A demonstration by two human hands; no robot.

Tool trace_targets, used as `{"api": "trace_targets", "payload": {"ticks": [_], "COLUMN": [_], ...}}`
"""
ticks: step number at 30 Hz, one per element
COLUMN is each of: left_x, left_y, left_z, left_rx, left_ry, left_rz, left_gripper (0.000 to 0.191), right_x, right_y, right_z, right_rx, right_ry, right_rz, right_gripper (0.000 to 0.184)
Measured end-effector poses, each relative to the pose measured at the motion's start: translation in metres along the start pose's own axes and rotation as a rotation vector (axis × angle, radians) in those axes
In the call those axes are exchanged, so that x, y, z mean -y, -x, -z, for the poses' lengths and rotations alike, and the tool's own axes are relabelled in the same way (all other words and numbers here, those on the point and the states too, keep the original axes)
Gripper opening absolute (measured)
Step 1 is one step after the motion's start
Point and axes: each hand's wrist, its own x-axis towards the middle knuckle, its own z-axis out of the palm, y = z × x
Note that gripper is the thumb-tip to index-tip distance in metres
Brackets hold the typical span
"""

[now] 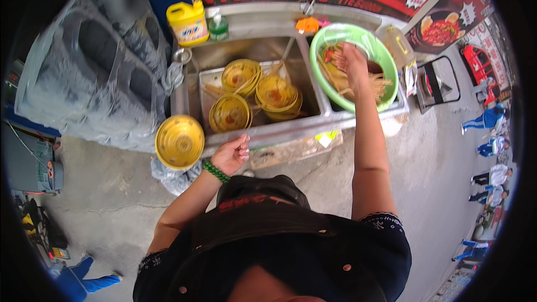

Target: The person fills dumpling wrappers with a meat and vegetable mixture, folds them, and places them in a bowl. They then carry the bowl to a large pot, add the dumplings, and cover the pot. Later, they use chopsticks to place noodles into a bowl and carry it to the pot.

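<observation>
My right hand [353, 63] reaches into a green plastic basin [389, 63] on the right of the sink, over chopsticks [379, 86] and bowls; whether it grips anything cannot be told. My left hand [231, 155], with a green bead bracelet, is in front of the sink's near edge, fingers curled loosely and nothing visible in them. Stacks of used yellow bowls [230, 113] stand in the left basin of the steel sink [272, 132], with food residue and chopsticks on them. Another yellow bowl [179, 141] rests at the sink's near left corner.
A yellow detergent jug [188, 25] and a green pump bottle [218, 28] stand at the back left. An orange cloth [307, 25] lies below the tap [309, 7]. A large grey plastic-covered object [92, 63] borders the sink's left. Several people walk at the far right.
</observation>
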Motion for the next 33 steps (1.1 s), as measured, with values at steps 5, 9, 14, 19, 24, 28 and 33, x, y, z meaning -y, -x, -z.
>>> {"api": "trace_targets", "payload": {"ticks": [5, 9, 14, 19, 24, 28, 33], "left_x": [-0.023, -0.029, -0.043, -0.083, -0.133, -0.155, -0.124], "left_y": [-0.072, -0.127, -0.212, -0.326, -0.46, -0.511, -0.512], "left_z": [-0.065, -0.083, -0.101, -0.143, -0.177, -0.171, -0.173], "left_rx": [0.025, -0.287, -0.26, -0.255, -0.315, -0.038, -0.159], "left_ry": [-0.084, -0.159, -0.005, -0.048, 0.03, 0.05, -0.117], "left_rz": [-0.133, -0.229, -0.172, -0.244, -0.374, -0.436, -0.647], "left_gripper": [0.022, 0.035, 0.036, 0.018, 0.027, 0.027, 0.039], "right_x": [0.105, 0.129, 0.11, 0.11, -0.004, -0.182, -0.23], "right_y": [-0.207, -0.33, -0.387, -0.41, -0.392, -0.296, -0.283], "right_z": [-0.046, -0.086, -0.077, -0.063, -0.018, -0.056, -0.098], "right_rx": [0.045, -0.077, 0.076, 0.462, 0.118, 0.182, 0.218], "right_ry": [0.018, 0.367, 0.551, 0.347, -0.078, 0.535, -0.112], "right_rz": [0.246, 0.609, 0.786, 0.748, 0.414, 0.216, -0.264], "right_gripper": [0.036, 0.036, 0.028, 0.03, 0.04, 0.043, 0.036]}}
